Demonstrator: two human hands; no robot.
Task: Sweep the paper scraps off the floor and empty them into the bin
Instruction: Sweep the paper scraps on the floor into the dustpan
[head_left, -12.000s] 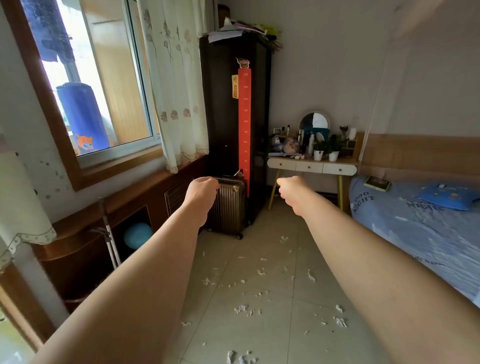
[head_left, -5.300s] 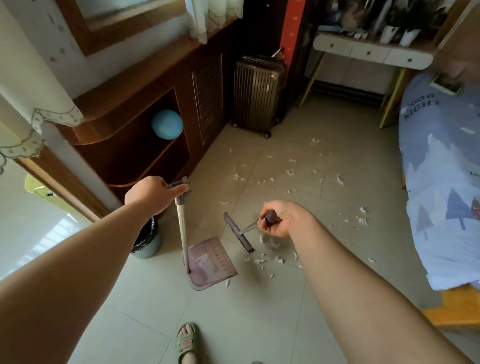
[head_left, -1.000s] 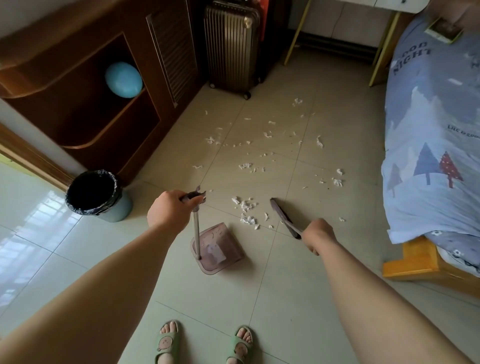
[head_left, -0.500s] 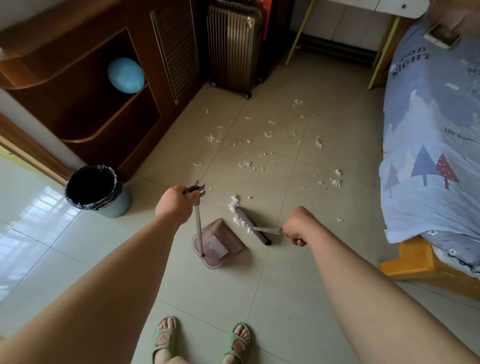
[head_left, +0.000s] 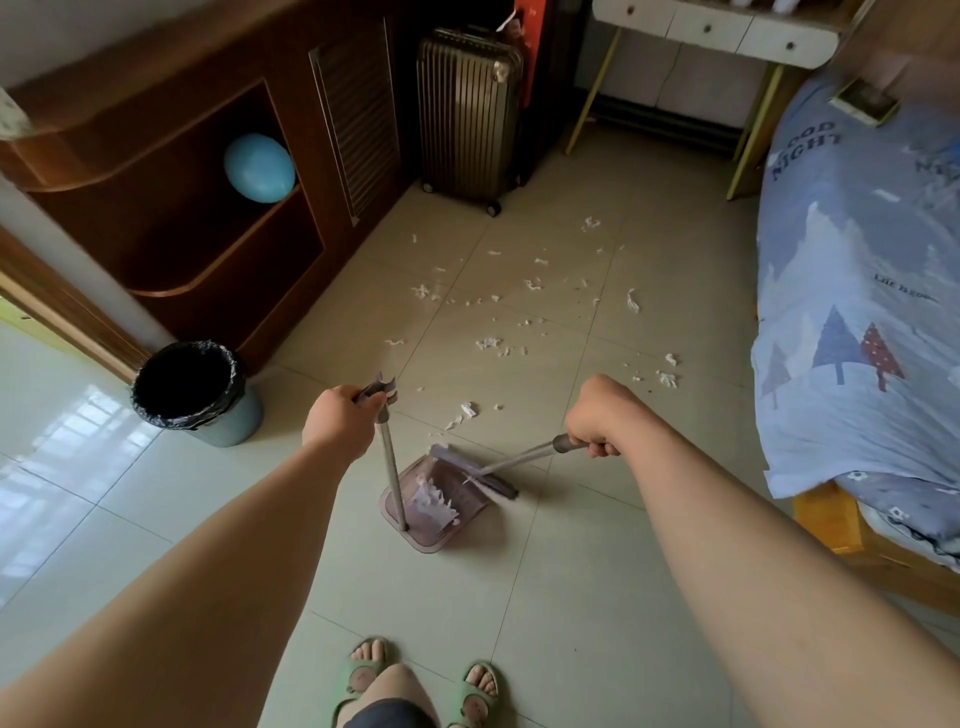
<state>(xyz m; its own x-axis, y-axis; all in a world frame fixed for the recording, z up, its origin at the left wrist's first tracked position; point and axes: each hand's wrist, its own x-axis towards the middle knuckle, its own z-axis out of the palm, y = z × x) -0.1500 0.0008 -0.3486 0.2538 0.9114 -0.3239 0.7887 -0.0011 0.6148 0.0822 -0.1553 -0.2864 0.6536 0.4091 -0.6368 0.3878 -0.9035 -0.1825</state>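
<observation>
White paper scraps (head_left: 519, 291) lie scattered over the beige floor tiles ahead of me. My left hand (head_left: 340, 422) grips the top of the upright handle of a purple dustpan (head_left: 462, 512), which rests on the floor with a small pile of scraps inside. My right hand (head_left: 597, 415) grips the metal handle of a short broom (head_left: 475, 470), whose head lies across the dustpan's mouth. A round bin (head_left: 195, 389) with a black liner stands open on the floor to the left.
A dark wooden cabinet (head_left: 197, 171) with a blue balloon (head_left: 258, 167) in its niche runs along the left. A ribbed suitcase (head_left: 465, 111) stands at the back. A bed (head_left: 862, 291) with a blue sheet fills the right side. My sandalled feet (head_left: 415, 686) are below.
Within the last second the broom swept left, pushing a clump of scraps into the dustpan. The broom head now lies at the pan's mouth. My left hand kept the dustpan in place.
</observation>
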